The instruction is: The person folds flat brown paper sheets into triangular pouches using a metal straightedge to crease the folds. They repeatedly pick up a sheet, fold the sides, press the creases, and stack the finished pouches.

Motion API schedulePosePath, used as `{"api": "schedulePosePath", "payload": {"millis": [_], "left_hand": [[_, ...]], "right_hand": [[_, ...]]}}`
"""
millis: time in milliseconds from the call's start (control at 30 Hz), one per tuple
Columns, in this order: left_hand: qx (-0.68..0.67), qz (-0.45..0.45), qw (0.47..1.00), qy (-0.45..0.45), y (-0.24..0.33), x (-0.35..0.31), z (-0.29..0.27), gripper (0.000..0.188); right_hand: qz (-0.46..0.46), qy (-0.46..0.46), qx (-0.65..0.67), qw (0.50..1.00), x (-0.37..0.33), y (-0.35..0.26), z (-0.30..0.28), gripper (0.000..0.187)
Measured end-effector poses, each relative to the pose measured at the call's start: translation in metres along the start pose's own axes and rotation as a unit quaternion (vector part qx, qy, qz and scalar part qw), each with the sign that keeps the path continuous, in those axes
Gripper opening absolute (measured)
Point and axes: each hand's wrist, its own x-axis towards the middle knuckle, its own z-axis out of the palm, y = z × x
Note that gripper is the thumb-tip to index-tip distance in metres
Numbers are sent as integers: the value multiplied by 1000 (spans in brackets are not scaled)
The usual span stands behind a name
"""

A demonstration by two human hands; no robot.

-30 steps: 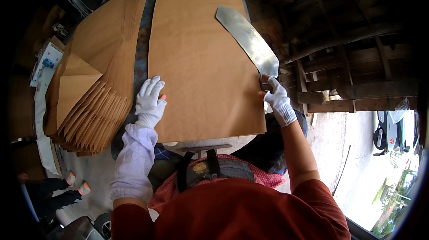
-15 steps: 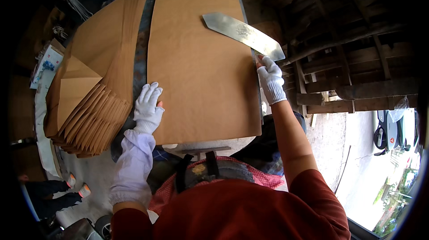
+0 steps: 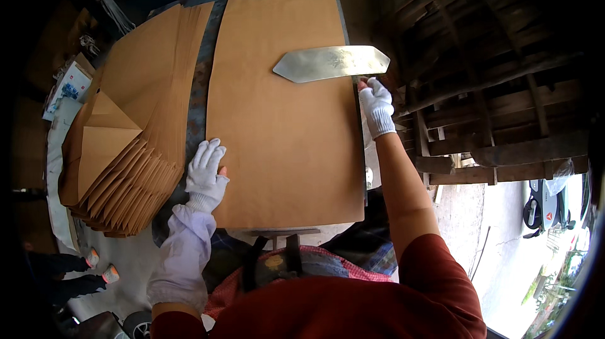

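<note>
A large brown kraft paper sheet (image 3: 283, 150) lies flat in front of me; whether it is a single layer I cannot tell. My left hand (image 3: 206, 174), in a white glove with the thumb tip bare, rests flat with fingers stretched out on the sheet's left edge. A flat, shiny metal plate with angled ends (image 3: 334, 63) lies across the right part of the sheet, its right end reaching past the edge. My right hand (image 3: 377, 104), also gloved, is at the plate's lower edge near that end, with curled fingers that seem closed on it; the exact grip is partly hidden.
A thick fanned stack of folded brown paper (image 3: 123, 169) stands at the left of the dark table (image 3: 203, 68). A white box (image 3: 72, 83) is beyond it. Wooden racks (image 3: 485, 105) rise at the right. At lower left show another person's legs (image 3: 75, 276); a scooter (image 3: 547, 206) stands far right.
The metal plate has turned from a slant to nearly level, and its left end has come nearer me. My left hand stays on the sheet's edge. The whole view has shifted a little.
</note>
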Motion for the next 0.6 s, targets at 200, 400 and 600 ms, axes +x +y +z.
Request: {"api": "schedulePosePath", "payload": {"millis": [200, 400, 600], "left_hand": [[-9, 10, 1000, -7, 10, 14, 9, 58], [-9, 3, 1000, 4, 11, 8, -10, 59], [-20, 23, 999, 21, 13, 16, -3, 57]], "right_hand": [[63, 122, 99, 986, 86, 75, -22, 71], [80, 34, 346, 934, 123, 55, -23, 50], [18, -54, 305, 951, 101, 53, -19, 39]]}}
